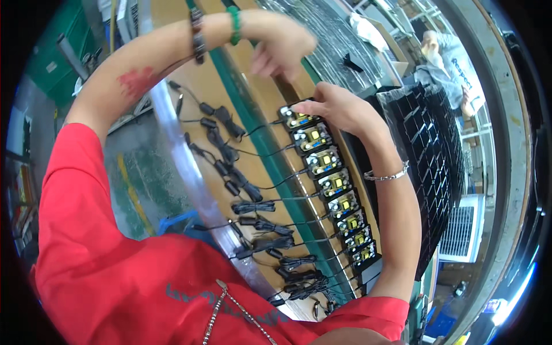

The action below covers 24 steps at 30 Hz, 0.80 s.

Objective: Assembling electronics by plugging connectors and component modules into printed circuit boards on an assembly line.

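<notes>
At far end of circuit board row [330,187], right hand [339,106] grip clamped on end board [296,118]. Left hand [279,49] just beyond, blurred; grip state: cannot tell. Judgement: hold board by edges, keep aligned with row, cables [253,207] untangled on surface [221,92].
</notes>
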{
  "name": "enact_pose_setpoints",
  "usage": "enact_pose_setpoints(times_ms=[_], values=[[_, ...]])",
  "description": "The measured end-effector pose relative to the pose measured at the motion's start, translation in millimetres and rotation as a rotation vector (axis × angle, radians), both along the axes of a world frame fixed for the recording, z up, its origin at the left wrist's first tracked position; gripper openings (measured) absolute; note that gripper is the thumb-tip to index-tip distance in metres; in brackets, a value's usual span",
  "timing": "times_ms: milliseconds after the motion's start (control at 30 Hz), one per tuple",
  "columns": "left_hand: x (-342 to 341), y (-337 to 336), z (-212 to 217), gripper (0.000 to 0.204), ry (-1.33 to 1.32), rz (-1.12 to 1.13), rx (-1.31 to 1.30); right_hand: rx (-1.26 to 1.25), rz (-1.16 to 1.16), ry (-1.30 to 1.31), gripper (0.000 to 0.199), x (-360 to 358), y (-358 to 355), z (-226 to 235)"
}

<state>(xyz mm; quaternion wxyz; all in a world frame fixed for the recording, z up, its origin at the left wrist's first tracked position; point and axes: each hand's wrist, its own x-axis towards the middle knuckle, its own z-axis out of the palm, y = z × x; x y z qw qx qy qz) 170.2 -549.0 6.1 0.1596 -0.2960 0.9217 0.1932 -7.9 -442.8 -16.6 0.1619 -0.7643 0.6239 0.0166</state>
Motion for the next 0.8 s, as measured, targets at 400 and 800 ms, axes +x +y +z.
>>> enact_pose_setpoints(times_ms=[400,800], values=[[-252,-232,-177,0.043,0.398,-0.032,-0.510,-0.108,0.024,-0.067,0.057,34,20,-6],[-49,1,9,0.045,1.029,-0.041,0.629,-1.114,0.129,0.301,0.050,-31,93,59]])
